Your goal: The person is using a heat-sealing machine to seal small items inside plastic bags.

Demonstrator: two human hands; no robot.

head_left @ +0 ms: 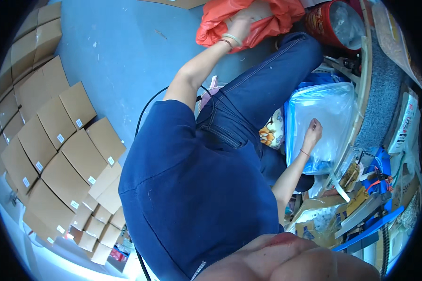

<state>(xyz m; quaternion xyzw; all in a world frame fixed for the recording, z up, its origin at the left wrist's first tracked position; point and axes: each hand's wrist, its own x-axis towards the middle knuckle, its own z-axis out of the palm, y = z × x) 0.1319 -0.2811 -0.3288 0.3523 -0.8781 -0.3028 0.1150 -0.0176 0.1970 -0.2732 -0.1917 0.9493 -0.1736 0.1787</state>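
Note:
My left hand [239,29], with bangles at the wrist, reaches into the opening of a crumpled red plastic bag [211,25]. Pale contents show inside the bag. Blur and the bag's folds leave the fingers of that hand unclear. Over a box lined with clear plastic [333,100] hovers my right hand [312,132], a thin red string at its wrist. Its fingers are drawn together in a pinch, and whatever they hold is too small to make out. A blue edge runs along the side of the lined box.
Stacked cardboard boxes [63,178] fill the left side. A red tub [330,25] with plastic inside stands at the upper right. Beside it runs a wooden-edged bench [375,93] carrying bags and tools. A flowered cushion [273,131] lies between my legs and the lined box.

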